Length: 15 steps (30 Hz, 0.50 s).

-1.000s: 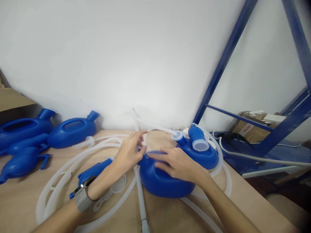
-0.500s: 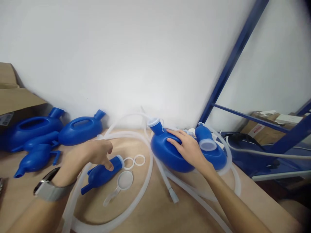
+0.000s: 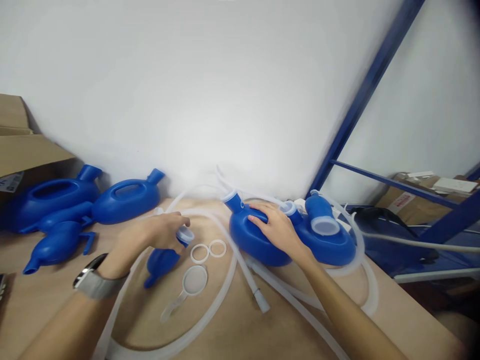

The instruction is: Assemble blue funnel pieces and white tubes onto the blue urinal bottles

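My left hand [image 3: 159, 232] wraps its fingers round a small blue plastic adapter [image 3: 163, 265], whose wide, white-rimmed mouth tips upward while its spout points down to the table. My right hand [image 3: 277, 227] is closed on the top of a blue urinal bottle [image 3: 249, 242] by the handle; a white cap [image 3: 228, 197] covers its neck. Two thin white rings [image 3: 200, 253] and a translucent lid with a strap [image 3: 195, 281] lie to the right of the adapter. Clear tubing [image 3: 221, 295] loops around these pieces, and a tube end [image 3: 261, 301] lies before the bottle.
On the right, another blue bottle [image 3: 330, 247] has a second adapter [image 3: 318, 210] on top. Blue bottles [image 3: 127, 202] and a blue adapter [image 3: 56, 247] are at the left by a cardboard box [image 3: 33, 155]. A blue metal frame [image 3: 360, 107] stands at right.
My left hand has closed on the adapter and turned it, raising its mouth. The bottle under my right hand has shifted slightly left, showing more of the bottle beside it.
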Motion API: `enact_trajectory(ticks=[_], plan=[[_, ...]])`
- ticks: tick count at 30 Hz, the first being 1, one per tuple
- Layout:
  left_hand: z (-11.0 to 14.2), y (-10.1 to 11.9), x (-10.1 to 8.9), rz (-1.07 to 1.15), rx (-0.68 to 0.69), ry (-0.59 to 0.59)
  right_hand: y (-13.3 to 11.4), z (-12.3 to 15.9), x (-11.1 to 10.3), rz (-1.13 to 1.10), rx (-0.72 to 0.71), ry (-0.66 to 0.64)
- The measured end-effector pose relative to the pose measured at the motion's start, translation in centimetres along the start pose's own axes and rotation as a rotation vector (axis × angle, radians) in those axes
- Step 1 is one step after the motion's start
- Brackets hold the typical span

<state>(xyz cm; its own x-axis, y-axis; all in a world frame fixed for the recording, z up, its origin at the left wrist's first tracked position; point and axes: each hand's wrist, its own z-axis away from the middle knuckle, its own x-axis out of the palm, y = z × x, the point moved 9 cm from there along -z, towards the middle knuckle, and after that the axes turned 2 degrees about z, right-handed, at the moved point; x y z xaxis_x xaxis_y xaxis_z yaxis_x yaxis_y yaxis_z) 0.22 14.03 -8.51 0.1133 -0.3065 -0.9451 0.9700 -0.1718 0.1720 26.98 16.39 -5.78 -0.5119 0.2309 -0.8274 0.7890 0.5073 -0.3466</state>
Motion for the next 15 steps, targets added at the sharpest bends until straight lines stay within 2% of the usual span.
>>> enact_trajectory(ticks=[3, 6, 9, 11, 15], plan=[[2.2, -0.1, -3.5, 0.055, 0.094, 0.201, -0.4, 0.2, -0.1, 0.040, -0.009, 0.012], [4.7, 1.1, -6.8, 0.075, 0.210, 0.420, -1.6, 0.5, -0.7, 0.120, -0.052, 0.052], [6.5, 2.0, -9.2, 0.181, 0.230, 0.626, -3.1, 1.1, -1.1, 0.168, -0.133, 0.038], [6.8, 2.1, -9.9, 0.271, 0.179, 0.694, -3.3, 1.4, -0.8, 0.207, -0.134, -0.029], [6.1, 1.6, -9.7, 0.258, 0.051, 0.690, -1.2, 1.8, -0.2, 0.273, 0.014, -0.129]])
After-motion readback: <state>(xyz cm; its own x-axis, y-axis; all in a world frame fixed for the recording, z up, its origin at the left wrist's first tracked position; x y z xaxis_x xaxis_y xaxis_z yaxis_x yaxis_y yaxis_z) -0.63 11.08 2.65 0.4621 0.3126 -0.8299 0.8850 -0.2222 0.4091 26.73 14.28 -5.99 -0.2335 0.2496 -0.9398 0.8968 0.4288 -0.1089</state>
